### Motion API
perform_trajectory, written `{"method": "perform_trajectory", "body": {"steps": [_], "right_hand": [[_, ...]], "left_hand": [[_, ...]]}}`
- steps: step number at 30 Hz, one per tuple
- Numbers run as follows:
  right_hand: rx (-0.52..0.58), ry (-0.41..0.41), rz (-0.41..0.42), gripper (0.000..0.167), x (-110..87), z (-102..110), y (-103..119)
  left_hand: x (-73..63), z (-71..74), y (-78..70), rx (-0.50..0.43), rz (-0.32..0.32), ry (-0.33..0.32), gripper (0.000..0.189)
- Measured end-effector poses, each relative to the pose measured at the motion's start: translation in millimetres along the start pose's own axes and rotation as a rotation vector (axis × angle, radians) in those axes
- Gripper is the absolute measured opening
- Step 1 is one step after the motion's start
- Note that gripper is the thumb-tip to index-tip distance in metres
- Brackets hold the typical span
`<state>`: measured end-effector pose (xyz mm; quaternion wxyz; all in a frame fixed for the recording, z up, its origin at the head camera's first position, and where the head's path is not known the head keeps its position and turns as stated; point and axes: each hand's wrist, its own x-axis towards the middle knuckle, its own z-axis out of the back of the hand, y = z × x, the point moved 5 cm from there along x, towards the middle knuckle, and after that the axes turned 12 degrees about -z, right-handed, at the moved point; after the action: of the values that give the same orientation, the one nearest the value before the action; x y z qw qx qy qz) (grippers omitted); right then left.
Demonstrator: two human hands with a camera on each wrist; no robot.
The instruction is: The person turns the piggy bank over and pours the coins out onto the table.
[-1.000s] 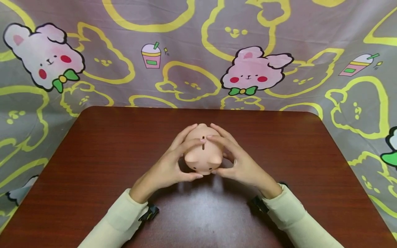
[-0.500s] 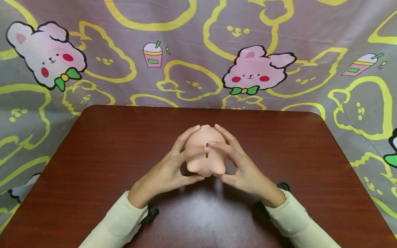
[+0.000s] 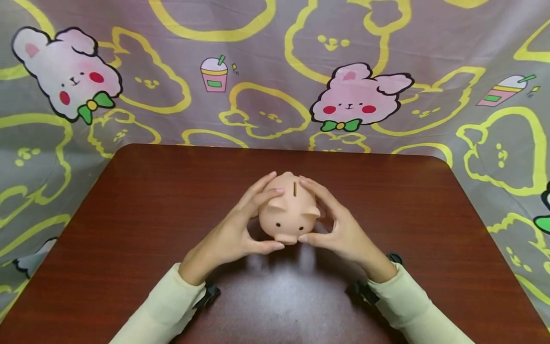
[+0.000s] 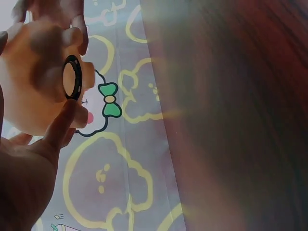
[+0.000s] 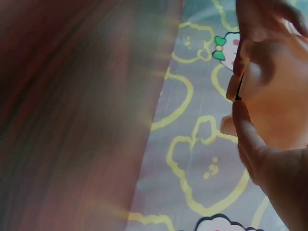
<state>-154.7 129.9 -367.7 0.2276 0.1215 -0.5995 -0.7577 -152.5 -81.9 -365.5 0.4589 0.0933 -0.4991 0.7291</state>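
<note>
A pale pink piggy bank (image 3: 289, 210) is held between both hands over the middle of the table, its face and snout toward me and its coin slot on top. My left hand (image 3: 229, 231) grips its left side, thumb by the snout and fingers bent round the body. On the opposite side my right hand (image 3: 343, 231) grips it, with the thumb near the snout and fingertips close to the slot. In the left wrist view, the bank's underside shows stubby feet and a black-rimmed round plug (image 4: 72, 78), which the left thumb tip touches. The right wrist view shows the bank (image 5: 276, 96) partly covered by fingers.
The dark red-brown wooden table (image 3: 142, 215) spreads around both hands. A grey curtain (image 3: 266, 48) with cartoon bunnies and yellow outlines hangs behind it and along both sides. Black straps (image 3: 208, 296) sit at the pale sleeve cuffs.
The piggy bank first tips forward, hiding its eyes, then tilts back so its face shows and the slot sits farther back. The right index finger has moved off the slot to the right.
</note>
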Motion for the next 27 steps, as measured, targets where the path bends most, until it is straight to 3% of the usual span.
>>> {"method": "perform_trajectory", "body": {"steps": [6,12,14,20,27], "right_hand": [[0.236,-0.016,-0.135,0.091,3.7,3.0,-8.5],[0.535,0.075,-0.229,0.085,3.7,-3.6,-22.0],[0.585,0.095,-0.255,0.083,3.2,-5.0,-25.4],[0.563,0.081,-0.275,0.08,2.7,-3.1,-28.5],[0.412,-0.001,-0.208,0.086,6.7,-1.8,-16.0]], "left_hand": [[5.6,2.9,-1.4,-0.011,0.091,-0.042,0.097],[10.9,4.1,-8.1,0.069,0.21,-0.047,0.089],[11.9,3.6,-9.9,0.089,0.243,-0.04,0.087],[12.4,1.1,-7.6,0.097,0.303,0.008,0.088],[12.2,0.0,1.5,-0.11,0.303,-0.018,0.093]]}}
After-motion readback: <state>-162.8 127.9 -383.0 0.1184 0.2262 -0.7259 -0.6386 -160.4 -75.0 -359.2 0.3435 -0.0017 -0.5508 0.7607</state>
